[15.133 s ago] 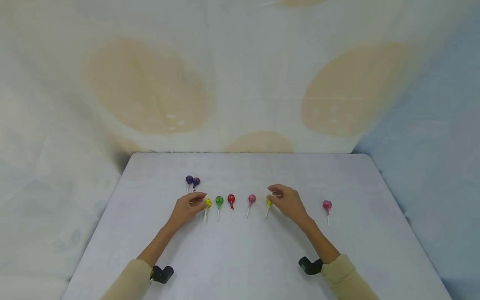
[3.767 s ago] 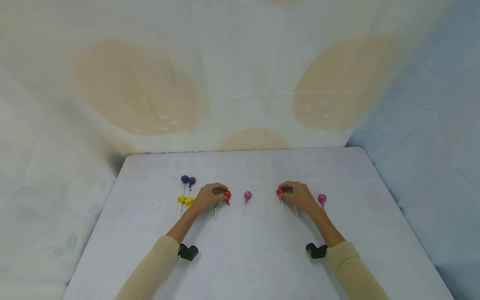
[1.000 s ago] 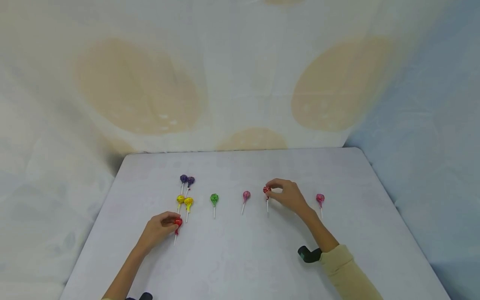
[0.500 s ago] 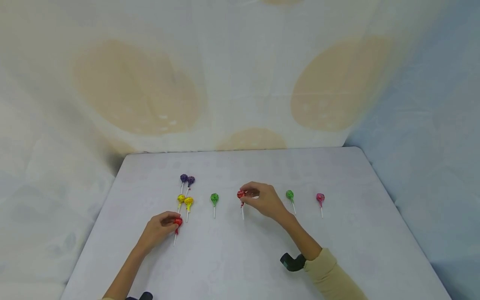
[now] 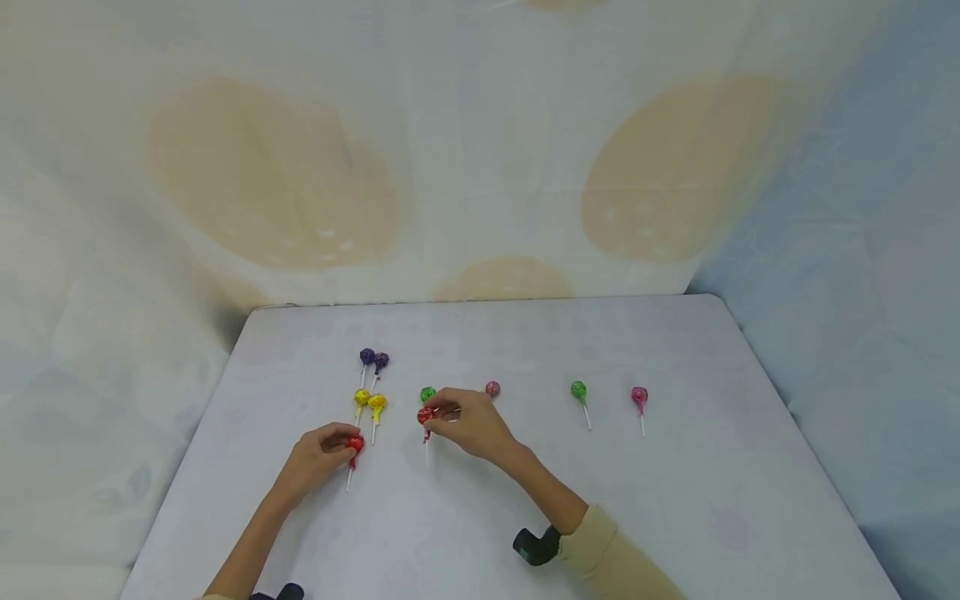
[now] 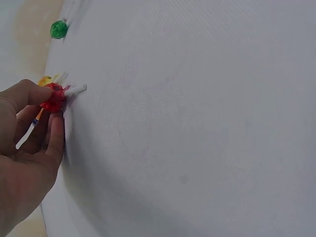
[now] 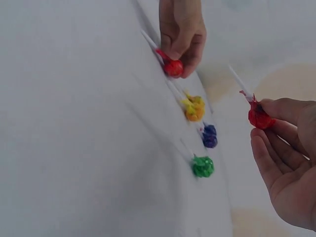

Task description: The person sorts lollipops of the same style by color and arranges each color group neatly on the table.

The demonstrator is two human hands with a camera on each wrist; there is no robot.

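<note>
Wrapped lollipops lie on a white table (image 5: 675, 500). My left hand (image 5: 347, 440) pinches the head of a red lollipop (image 5: 356, 444) that rests on the table below two yellow ones (image 5: 369, 401). My right hand (image 5: 441, 412) pinches a second red lollipop (image 5: 424, 415) by its head, lifted just in front of a green lollipop (image 5: 427, 393). The right wrist view shows that red lollipop (image 7: 258, 118) in the air, stick pointing up, with the left hand's red one (image 7: 173, 67) farther off. The left wrist view shows the left hand's red lollipop (image 6: 55, 96) between thumb and fingers.
Two purple lollipops (image 5: 373, 359) lie behind the yellow pair. To the right along the row are a pink lollipop (image 5: 492, 388), a green one (image 5: 578, 389) and another pink one (image 5: 639, 394). A draped cloth backdrop (image 5: 480, 167) rises behind the table.
My right hand has carried its red lollipop leftward, from right of the pink one to just in front of the left green one. The left hand has stayed on its red lollipop.
</note>
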